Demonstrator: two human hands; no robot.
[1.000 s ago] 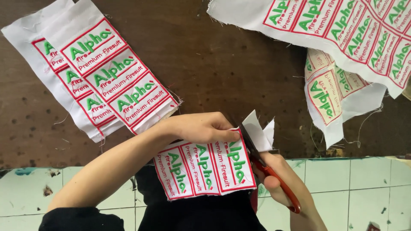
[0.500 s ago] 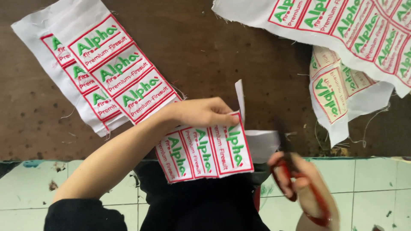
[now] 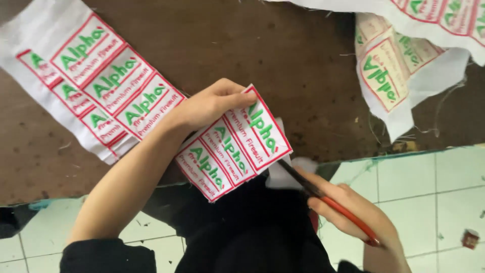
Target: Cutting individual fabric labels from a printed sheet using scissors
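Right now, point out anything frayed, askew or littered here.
Loose threads trail off the crumpled label sheet at the table's upper right. A small red scrap lies on the tiled floor. Nothing else stands out.

1. The label strip (image 3: 233,146) is white cloth with three patches in a row, each with a red border and green and red writing. It is tilted, over the table edge.
2. The scissors (image 3: 328,202) have red handles and dark blades, touching the strip's lower right edge.
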